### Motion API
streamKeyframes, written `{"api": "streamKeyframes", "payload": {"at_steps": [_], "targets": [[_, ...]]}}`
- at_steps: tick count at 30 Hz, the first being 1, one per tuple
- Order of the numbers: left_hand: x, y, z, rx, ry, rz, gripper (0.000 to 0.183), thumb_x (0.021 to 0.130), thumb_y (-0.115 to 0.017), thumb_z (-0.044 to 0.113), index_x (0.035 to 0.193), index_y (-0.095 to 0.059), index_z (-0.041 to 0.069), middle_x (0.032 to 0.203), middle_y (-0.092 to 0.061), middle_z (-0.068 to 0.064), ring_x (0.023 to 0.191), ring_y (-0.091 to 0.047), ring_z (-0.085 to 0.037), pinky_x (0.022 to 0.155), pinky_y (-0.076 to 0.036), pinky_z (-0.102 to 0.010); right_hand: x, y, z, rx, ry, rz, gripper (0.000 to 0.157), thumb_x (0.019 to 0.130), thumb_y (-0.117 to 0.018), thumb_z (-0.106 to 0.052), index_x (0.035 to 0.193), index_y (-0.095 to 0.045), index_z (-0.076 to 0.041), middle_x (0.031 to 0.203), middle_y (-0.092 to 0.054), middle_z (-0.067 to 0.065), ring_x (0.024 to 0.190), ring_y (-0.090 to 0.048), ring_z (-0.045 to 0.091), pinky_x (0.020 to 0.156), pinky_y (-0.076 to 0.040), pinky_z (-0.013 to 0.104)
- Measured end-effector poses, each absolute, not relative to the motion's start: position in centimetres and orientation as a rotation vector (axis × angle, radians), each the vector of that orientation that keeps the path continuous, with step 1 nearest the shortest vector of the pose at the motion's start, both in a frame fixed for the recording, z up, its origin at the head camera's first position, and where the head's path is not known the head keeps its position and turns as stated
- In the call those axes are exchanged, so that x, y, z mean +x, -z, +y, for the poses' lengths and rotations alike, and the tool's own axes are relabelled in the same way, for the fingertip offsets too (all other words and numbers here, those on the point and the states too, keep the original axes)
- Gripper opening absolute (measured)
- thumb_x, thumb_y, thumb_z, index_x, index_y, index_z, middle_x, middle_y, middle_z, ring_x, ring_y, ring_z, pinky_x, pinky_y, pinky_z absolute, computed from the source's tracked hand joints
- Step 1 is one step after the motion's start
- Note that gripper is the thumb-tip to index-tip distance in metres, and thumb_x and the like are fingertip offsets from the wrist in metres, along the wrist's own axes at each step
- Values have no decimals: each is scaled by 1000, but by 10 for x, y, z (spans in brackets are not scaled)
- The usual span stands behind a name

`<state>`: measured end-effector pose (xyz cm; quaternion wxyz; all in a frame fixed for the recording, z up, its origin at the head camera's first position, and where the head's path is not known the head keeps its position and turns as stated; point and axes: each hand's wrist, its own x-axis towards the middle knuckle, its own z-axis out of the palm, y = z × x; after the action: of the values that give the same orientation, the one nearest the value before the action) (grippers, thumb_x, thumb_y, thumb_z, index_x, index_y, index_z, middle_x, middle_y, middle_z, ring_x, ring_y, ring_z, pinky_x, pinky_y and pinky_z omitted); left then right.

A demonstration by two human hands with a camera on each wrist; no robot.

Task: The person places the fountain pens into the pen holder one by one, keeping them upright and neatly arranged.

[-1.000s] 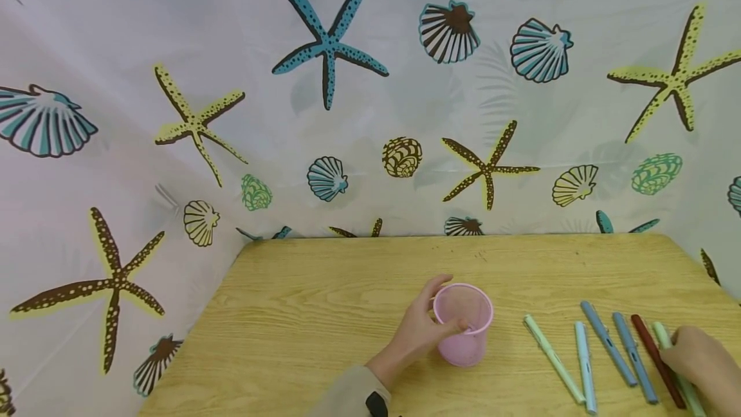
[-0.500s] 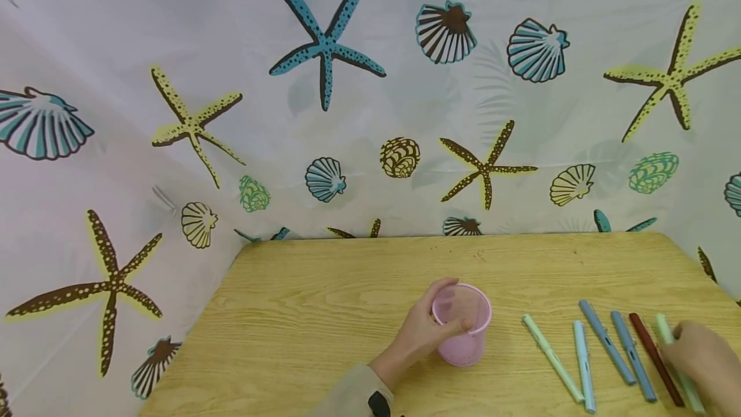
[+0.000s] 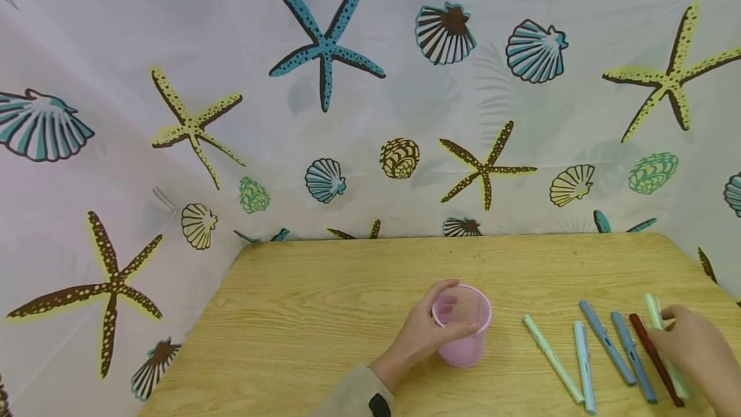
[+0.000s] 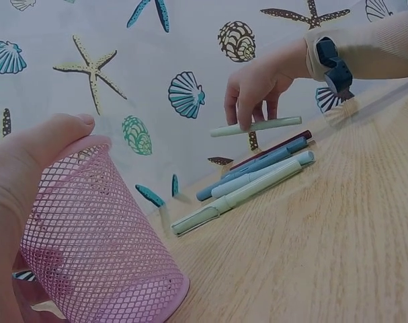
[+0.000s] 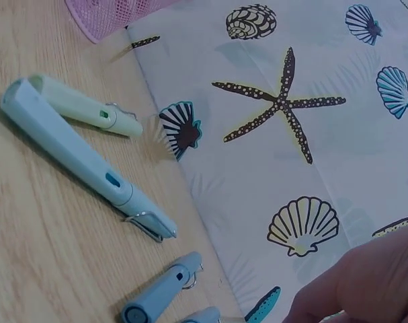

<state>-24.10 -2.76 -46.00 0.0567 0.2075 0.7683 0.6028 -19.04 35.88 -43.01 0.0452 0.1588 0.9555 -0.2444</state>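
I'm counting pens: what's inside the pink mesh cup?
Inside the pink mesh cup, I can make out only the far wall. Its near wall and the thumb of the left hand hide part of the bottom.

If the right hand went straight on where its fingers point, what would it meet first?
Probably the dark red pen: the right hand points down at the tabletop, and that pen appears nearest below the light green pen it holds. Exact depth is unclear.

1. The left sleeve (image 3: 350, 396) was beige and entered at bottom centre of the head view.
2. The left wrist device (image 3: 379, 405) was black and compact.
3. The right sleeve (image 4: 385, 52), upper right of the left wrist view, was pale beige.
4. The right wrist device (image 4: 337, 75) was dark blue, with a rounded end.
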Motion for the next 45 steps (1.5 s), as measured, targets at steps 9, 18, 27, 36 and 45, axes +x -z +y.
{"api": "streamKeyframes", "payload": {"at_steps": [9, 18, 27, 36, 45], "targets": [[-239, 461, -27, 628, -1827, 2340, 71, 71, -79, 37, 131, -42, 42, 124, -54, -3, 114, -50, -25, 84, -46, -39, -187, 416, 338, 440, 819, 3092, 50, 85, -62, -15, 114, -42, 21, 88, -57, 31, 71, -56, 36, 55, -47, 41], [-238, 462, -26, 625, -1827, 2325, 71, 72, -79, 33, 133, -42, 37, 122, -54, -5, 113, -51, -25, 84, -47, -41, -182, 410, 315, 358, 972, 3196, 46, 85, -58, -12, 117, -44, 17, 92, -56, 30, 64, -57, 29, 49, -46, 36], [-238, 460, -25, 614, -1866, 2267, 74, 73, -79, 26, 136, -40, 33, 125, -52, -8, 116, -48, -28, 85, -46, -42, -181, 408, 294, 173, 1135, 3296, 40, 86, -59, -13, 116, -49, 12, 93, -59, 26, 71, -61, 34, 48, -47, 34], [-238, 459, -26, 628, -1874, 2273, 72, 73, -79, 26, 134, -41, 34, 125, -52, -9, 116, -49, -29, 85, -46, -42, -183, 406, 273, -28, 1321, 3462, 33, 84, -63, -7, 112, -55, 9, 91, -60, 20, 68, -60, 15, 47, -45, 23], [-239, 461, -25, 629, -1889, 2267, 70, 74, -79, 25, 132, -43, 34, 122, -53, -8, 114, -50, -27, 85, -45, -42, -187, 405, 251, -227, 1600, 3597, 35, 74, -70, 5, 107, -59, 4, 88, -61, 12, 70, -48, -13, 51, -42, 7]]}}
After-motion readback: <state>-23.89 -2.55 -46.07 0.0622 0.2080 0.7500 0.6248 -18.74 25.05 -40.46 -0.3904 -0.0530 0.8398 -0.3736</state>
